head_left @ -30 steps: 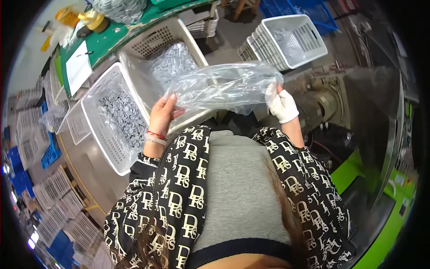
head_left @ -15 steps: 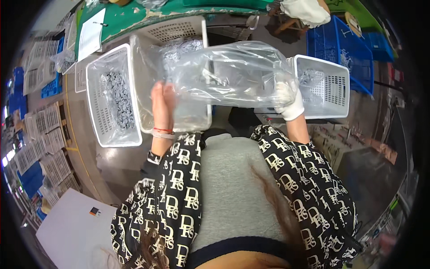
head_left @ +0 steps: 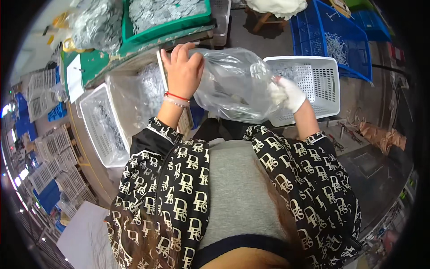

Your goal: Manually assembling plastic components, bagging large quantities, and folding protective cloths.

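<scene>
Here we have the clear bag [head_left: 235, 85] spread between 2 hands, near the white crate [head_left: 329, 89] at right: a bag-opening step, we judge. Our gloved right hand [head_left: 290, 95] grips its right end tightly, our bare left hand [head_left: 182, 74] curls at the left (pinching film, we can't tell); next calls for steady tension.

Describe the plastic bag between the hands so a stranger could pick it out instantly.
Start at the person's grey top and look up between the left hand and the white-gloved right hand. There is the clear plastic bag, puffed out. Unlike the bag of grey pieces at upper left, it spans the hands and lets the background show through.
</scene>
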`<state>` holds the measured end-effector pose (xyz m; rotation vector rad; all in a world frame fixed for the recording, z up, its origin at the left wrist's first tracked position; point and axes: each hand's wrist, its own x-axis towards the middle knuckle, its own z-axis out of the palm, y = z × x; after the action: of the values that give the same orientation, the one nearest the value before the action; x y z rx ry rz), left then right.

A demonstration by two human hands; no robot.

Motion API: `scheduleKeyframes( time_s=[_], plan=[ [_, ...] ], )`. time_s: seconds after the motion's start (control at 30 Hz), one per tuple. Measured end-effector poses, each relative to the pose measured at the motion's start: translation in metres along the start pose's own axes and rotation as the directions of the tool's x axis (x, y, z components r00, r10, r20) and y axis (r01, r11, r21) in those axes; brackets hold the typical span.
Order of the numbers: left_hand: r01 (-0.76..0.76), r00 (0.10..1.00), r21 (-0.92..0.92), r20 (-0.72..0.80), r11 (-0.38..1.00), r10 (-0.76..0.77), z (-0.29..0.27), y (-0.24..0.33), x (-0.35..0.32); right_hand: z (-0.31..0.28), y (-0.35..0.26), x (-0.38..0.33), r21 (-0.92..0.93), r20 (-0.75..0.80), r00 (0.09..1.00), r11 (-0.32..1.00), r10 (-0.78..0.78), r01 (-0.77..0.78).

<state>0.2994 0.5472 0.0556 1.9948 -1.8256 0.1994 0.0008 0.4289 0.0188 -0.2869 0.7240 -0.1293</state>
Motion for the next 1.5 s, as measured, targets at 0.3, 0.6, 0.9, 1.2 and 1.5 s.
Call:
scheduleKeyframes(
  time_s=[0.3,0.6,0.9,1.2,1.5],
  plan=[
    [-0.092,0.989,-0.341,0.079,0.936,0.125,0.025,0.033,0.039,0.071,-0.024,-0.009,-0.923,0.334,0.577,-0.384,-0.745,0.039],
    [-0.293,0.953,-0.219,0.008,0.931,0.302,0.026,-0.03,0.105,0.018,-0.057,0.021,-0.942,-0.053,0.417,-0.093,-0.908,-0.324],
    [-0.337,0.892,-0.286,0.207,0.897,0.402,0.071,-0.06,0.129,0.023,-0.073,-0.024,-0.944,-0.217,0.221,0.147,-0.951,-0.294],
    [0.827,0.549,-0.562,0.81,-0.007,-0.205,0.115,-0.041,0.178,-0.013,-0.051,0.007,-0.821,-0.458,0.002,0.422,-0.889,-0.385],
    [0.934,0.222,-0.14,0.949,-0.329,0.225,0.113,-0.07,0.257,-0.051,-0.132,0.009,-0.907,-0.382,0.467,0.42,-0.797,-0.026]
  ],
)
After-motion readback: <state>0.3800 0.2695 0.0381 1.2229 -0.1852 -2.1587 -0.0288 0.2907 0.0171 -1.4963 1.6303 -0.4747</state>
